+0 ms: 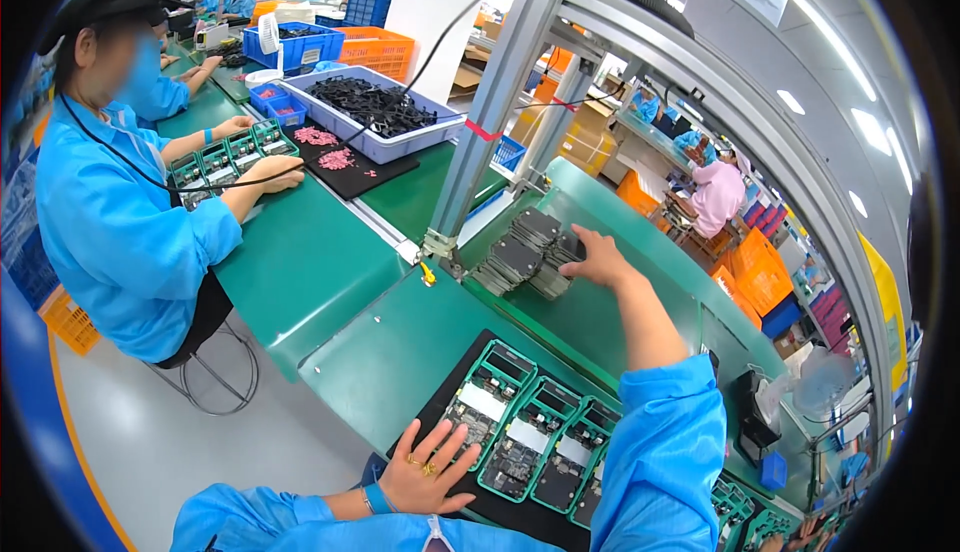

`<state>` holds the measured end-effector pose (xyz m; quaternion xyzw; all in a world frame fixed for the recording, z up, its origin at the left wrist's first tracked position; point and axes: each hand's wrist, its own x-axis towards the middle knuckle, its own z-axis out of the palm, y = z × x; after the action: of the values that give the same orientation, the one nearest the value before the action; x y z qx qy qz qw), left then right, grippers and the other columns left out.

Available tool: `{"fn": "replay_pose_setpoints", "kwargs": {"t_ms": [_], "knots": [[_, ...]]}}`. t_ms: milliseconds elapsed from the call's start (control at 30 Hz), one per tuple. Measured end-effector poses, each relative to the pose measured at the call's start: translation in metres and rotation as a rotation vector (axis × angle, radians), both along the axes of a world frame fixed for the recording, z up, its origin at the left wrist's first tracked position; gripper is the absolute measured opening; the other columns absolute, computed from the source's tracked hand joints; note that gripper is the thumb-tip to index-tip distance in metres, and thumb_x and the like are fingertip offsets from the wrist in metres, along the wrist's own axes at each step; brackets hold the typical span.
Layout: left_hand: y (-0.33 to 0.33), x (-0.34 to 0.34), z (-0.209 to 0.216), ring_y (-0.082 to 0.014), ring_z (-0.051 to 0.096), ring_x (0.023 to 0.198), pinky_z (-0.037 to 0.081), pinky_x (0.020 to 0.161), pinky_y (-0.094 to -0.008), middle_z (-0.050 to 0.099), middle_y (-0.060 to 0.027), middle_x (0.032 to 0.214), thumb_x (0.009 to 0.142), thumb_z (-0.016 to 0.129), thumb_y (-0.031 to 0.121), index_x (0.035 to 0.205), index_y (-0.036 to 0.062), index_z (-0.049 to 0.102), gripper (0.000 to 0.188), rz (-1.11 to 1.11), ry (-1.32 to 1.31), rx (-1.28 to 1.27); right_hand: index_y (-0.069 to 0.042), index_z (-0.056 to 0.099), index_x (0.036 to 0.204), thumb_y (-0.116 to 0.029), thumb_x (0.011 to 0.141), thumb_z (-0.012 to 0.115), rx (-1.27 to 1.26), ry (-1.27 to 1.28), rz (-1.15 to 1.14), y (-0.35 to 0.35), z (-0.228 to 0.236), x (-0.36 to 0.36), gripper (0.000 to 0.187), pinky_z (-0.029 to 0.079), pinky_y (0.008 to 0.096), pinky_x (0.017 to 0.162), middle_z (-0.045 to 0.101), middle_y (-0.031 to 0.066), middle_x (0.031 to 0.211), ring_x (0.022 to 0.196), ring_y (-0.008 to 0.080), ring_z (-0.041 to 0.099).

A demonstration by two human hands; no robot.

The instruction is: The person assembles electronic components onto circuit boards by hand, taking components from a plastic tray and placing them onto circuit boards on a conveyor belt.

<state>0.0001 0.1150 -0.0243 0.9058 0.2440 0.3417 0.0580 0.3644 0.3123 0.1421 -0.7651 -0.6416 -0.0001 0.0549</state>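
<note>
My left hand lies with fingers spread at the near end of a green frame that holds a circuit board and a white label. Several similar green frames stand in a row to its right on a black mat. Across the bench, my right hand reaches to stacks of thin dark plates. Its thumb and fingers are around the edges of one dark plate at the right side of the stacks. The fingers' undersides are hidden.
A metal post rises beyond the bench. At the left, a co-worker in blue holds a green tray of boards. A grey bin of black parts stands beyond, near pink pieces. More green frames lie at the lower right.
</note>
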Motion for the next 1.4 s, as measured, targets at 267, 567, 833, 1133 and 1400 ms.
{"fn": "replay_pose_setpoints", "kwargs": {"t_ms": [267,567,833,1133,1400], "knots": [[0.008,0.003,-0.003,-0.0296,0.036,0.132,0.022,0.109,-0.0549,0.045,-0.0126,0.139,0.086,0.047,0.056,0.129,0.0138,0.054,0.061,0.034,-0.039,0.058,-0.009,0.045,0.134,-0.031,0.063,0.081,0.015,0.076,0.117,0.018,-0.004,0.015,0.083,0.040,0.0429,0.100,0.051,0.0196,0.125,0.117,0.0374,0.047],[-0.016,-0.003,0.015,-0.0321,0.034,0.133,0.019,0.110,-0.0530,0.043,-0.0148,0.140,0.079,0.059,0.052,0.130,0.0102,0.052,0.066,0.003,-0.048,0.010,-0.007,0.052,0.125,-0.026,0.061,0.081,0.138,0.227,0.074,-0.029,0.012,0.013,0.072,0.044,0.0407,0.096,0.057,0.0192,0.116,0.110,0.0356,0.053],[-0.041,-0.015,0.026,-0.0396,0.031,0.133,0.025,0.107,-0.0531,0.038,-0.0181,0.141,0.081,0.065,0.033,0.130,0.0060,0.048,0.059,-0.086,-0.291,-0.127,-0.004,0.051,0.122,-0.021,0.067,0.078,0.303,0.255,0.248,-0.201,0.056,-0.053,0.064,0.040,0.0411,0.099,0.055,0.0179,0.117,0.110,0.0345,0.050],[-0.122,-0.003,0.041,-0.0239,0.051,0.119,0.037,0.103,-0.0430,0.055,-0.0115,0.127,0.099,0.027,0.050,0.132,0.0029,0.044,0.060,-0.957,-0.805,-2.049,-0.003,0.043,0.131,-0.020,0.071,0.075,0.182,0.325,0.541,-0.409,-0.010,-0.211,0.071,0.042,0.0435,0.094,0.051,0.0202,0.118,0.107,0.0380,0.048],[-0.154,-0.013,-0.011,-0.0280,0.050,0.119,0.036,0.105,-0.0426,0.051,-0.0149,0.130,0.095,0.046,0.019,0.130,0.0026,0.044,0.039,-1.271,-0.717,-2.473,-0.005,0.046,0.131,-0.019,0.067,0.080,0.173,0.367,0.400,-0.459,-0.071,-0.238,0.073,0.042,0.0424,0.096,0.047,0.0178,0.125,0.112,0.0360,0.045]]}}
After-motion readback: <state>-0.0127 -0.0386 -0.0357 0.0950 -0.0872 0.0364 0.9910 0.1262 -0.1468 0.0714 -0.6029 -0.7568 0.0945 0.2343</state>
